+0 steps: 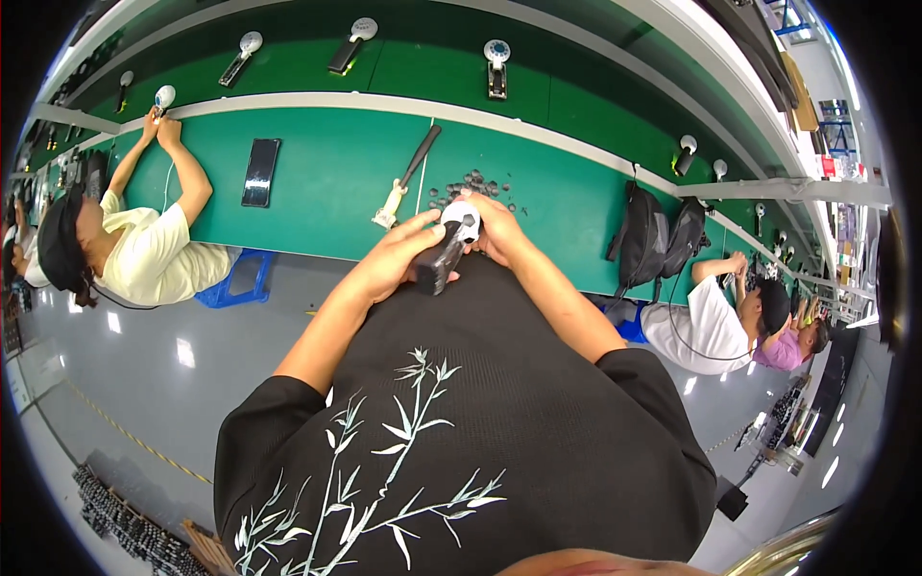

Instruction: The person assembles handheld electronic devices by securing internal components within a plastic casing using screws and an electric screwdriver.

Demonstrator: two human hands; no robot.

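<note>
Both of my hands are together at the near edge of the green bench, around a device with a round white head and a black body [441,257]. My left hand [399,252] grips it from the left, the thumb near the white head. My right hand [495,228] has its fingers closed at the right side of the head; whatever is between the fingertips is hidden. Just beyond my hands lies a loose pile of small black round parts [473,182]. To the left of the pile rests a tool with a black handle and a cream head [405,180].
A dark phone-like slab [260,173] lies on the bench [317,182] to the left. Black backpacks [645,230] hang at its right edge. Several white-headed black devices [496,69] stand along the green back panel. Co-workers [158,245] sit on both sides; a blue stool [240,280] is at left.
</note>
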